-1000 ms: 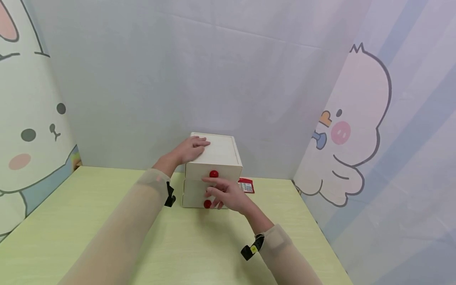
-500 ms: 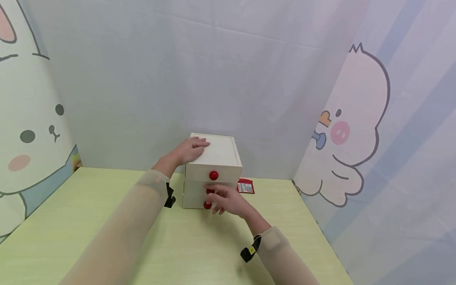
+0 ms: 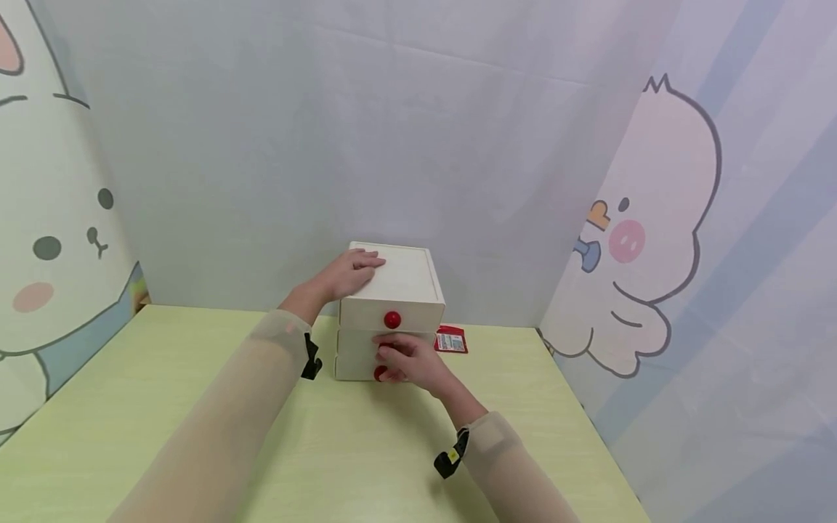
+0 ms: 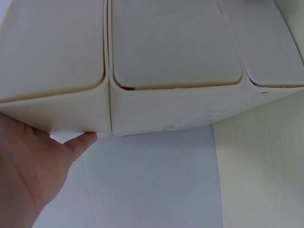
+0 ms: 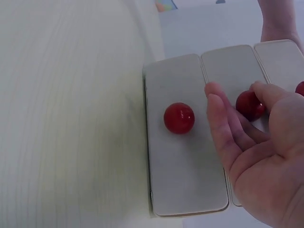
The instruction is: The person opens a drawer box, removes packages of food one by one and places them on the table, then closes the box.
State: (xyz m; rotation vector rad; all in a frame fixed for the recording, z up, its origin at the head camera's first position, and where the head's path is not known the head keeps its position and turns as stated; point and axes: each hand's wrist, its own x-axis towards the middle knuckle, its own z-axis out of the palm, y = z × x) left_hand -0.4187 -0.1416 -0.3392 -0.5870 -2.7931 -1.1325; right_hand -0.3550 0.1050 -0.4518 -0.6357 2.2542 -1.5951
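A small white chest of three drawers (image 3: 405,280) with round red knobs stands on the table. My left hand (image 3: 346,274) rests on the left part of its top, fingers spread across the panel. The left wrist view shows the thumb of that hand (image 4: 33,161) against the side of the chest. My right hand (image 3: 418,363) is at the chest's front, with thumb and index finger around the middle drawer knob (image 5: 250,105). Its other fingers are loosely bent near the bottom knob (image 5: 179,118). Above them, the top knob (image 3: 392,319) is untouched. All three drawers look closed.
The chest stands on a pale yellow-green table (image 3: 327,450), near a light cloth backdrop (image 3: 275,167). A red packet with a white label (image 3: 451,339) lies right of the chest. Cartoon figures are printed on the side curtains.
My right hand has come down from near the top knob to the middle one, and its thumb and index finger have closed in on it. The left hand stays on the chest.
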